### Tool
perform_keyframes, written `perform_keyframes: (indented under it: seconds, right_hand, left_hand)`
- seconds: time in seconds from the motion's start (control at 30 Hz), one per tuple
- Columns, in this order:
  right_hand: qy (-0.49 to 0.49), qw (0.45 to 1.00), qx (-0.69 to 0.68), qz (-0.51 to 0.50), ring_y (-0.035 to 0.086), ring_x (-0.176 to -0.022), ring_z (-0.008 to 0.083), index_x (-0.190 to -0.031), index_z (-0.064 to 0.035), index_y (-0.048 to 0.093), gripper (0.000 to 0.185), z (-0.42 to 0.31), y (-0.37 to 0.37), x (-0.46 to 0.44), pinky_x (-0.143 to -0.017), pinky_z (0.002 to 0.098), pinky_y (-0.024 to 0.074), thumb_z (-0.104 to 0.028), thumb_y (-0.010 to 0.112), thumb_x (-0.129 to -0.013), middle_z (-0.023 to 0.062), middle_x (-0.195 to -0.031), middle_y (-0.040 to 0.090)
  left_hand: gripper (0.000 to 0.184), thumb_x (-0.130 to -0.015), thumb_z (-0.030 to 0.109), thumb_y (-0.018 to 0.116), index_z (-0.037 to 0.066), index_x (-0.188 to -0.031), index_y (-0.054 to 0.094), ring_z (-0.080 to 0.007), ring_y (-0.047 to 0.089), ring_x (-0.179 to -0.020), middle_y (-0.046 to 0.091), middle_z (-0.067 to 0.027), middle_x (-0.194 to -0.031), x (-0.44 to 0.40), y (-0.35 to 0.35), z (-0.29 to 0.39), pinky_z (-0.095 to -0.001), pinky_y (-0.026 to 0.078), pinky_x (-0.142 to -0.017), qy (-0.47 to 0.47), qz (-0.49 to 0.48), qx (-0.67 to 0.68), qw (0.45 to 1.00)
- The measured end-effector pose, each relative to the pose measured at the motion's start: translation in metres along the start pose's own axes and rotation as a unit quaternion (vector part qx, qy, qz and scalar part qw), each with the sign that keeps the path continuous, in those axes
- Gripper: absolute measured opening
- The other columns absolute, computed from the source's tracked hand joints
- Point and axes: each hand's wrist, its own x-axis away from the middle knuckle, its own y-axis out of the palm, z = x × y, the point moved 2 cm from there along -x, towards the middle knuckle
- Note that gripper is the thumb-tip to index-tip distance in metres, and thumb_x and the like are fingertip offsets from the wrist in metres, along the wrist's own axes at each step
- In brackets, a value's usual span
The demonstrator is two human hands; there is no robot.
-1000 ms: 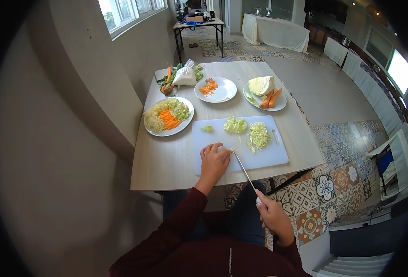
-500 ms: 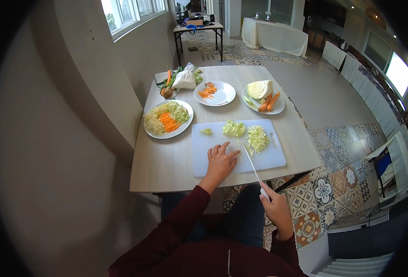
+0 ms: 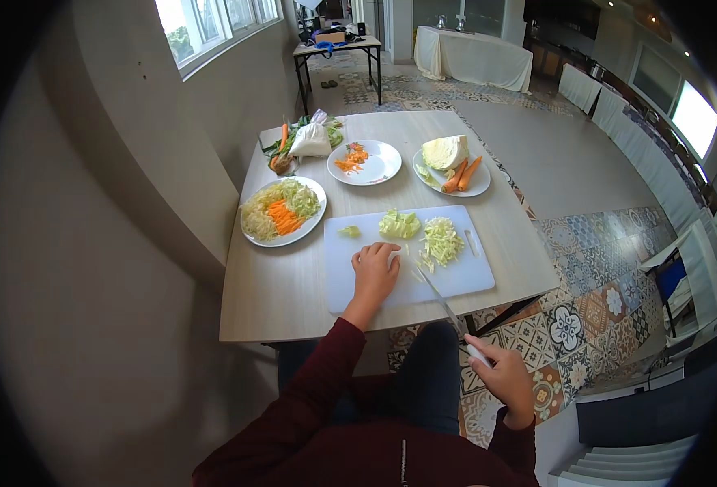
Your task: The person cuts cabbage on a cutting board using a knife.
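My right hand (image 3: 504,377) is wrapped around the white handle of a knife (image 3: 442,303). The blade slants up and left, its tip at the board near thin cabbage strips (image 3: 417,272). On the white cutting board (image 3: 358,288), my left hand (image 3: 376,272) rests with fingers bent and a gap between thumb and index finger. I make out nothing held in it. Beyond the hands lie a pile of shredded cabbage (image 3: 442,242), a stack of cut cabbage leaves (image 3: 399,223) and a small cabbage piece (image 3: 349,232).
A plate of shredded vegetables (image 3: 284,213) stands left of the board. Behind are a plate with carrot pieces (image 3: 383,165) and one with a cabbage chunk (image 3: 445,152) and carrots (image 3: 460,176). A white plastic bag (image 3: 310,141) sits among vegetables at the far left corner.
My left hand has drawn its spread fingers in and shifted slightly left. The knife has moved down and toward me, away from the shredded pile. The whole view has shifted slightly.
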Motion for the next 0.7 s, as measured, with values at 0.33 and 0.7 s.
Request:
perform_keyframes:
  seconds: [0.33,0.7]
  right_hand:
    - [-0.012,0.998,0.048,-0.028,0.070,-0.077,0.0326,-0.124,-0.0286,0.069,0.040,0.003,0.004,-0.007,-0.070,0.0366,0.0545,-0.029,0.069,-0.084,0.0138,-0.097,0.073]
    - [-0.088,0.985,0.140,0.039,0.069,-0.079,0.0337,-0.125,-0.0246,0.069,0.040,0.017,0.018,-0.065,-0.072,0.0371,0.0541,-0.028,0.067,-0.085,0.0147,-0.098,0.073]
  left_hand:
    - [0.015,-0.083,0.014,0.070,0.015,-0.098,0.071,-0.0263,0.055,-0.110,0.066,-0.0033,-0.106,0.006,-0.007,0.000,-0.0473,0.033,-0.099,0.009,-0.004,0.000,1.000]
    - [0.019,-0.083,0.017,0.071,0.017,-0.102,0.072,-0.0258,0.055,-0.113,0.066,-0.0026,-0.111,0.013,-0.008,-0.004,-0.0466,0.033,-0.101,-0.016,-0.016,-0.009,1.000]
